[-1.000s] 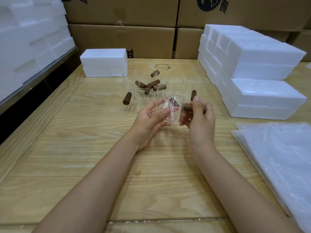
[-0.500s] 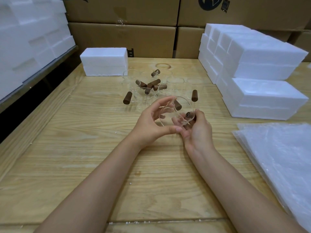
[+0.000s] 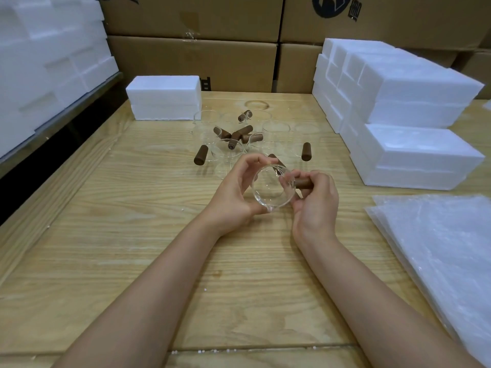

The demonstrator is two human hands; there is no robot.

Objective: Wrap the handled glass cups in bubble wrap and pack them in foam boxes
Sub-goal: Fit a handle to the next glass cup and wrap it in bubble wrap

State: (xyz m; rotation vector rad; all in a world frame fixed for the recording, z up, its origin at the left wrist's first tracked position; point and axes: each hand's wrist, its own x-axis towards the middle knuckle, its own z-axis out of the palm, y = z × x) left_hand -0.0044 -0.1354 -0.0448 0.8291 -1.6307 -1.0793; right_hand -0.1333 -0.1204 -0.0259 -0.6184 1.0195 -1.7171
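Holding one cup [image 3: 271, 193] just over the worktop [image 3: 127, 235], end-on to the camera.
Left hand [image 3: 233, 192] curls its fingers [image 3: 245, 163] round the glass wall; right hand [image 3: 316, 200] grips the brown handle [image 3: 303, 183]. Likely thin, slick, breakable: hold wall and handle together. More cups [image 3: 228, 151] at 12 o'clock, foam boxes [image 3: 414, 102] at 1, bubble wrap [image 3: 438, 248] at 4, cartons [image 3: 191, 62] behind.

1. Soft, even light falls from overhead; the table [image 3: 119, 235] is moderately bright.
2. Shadows are faint and diffuse, lying beside the forearms [image 3: 148, 288].
3. The foam boxes [image 3: 419, 152] are nearly blown out, with surface detail lost.
4. The bubble wrap [image 3: 438, 248] carries a pale sheen; the glass cup [image 3: 272, 192] shows small glints on its rim.
5. Wide-angle distortion bows the cardboard boxes [image 3: 191, 62] and the table edges; the corners look softer than the centre.
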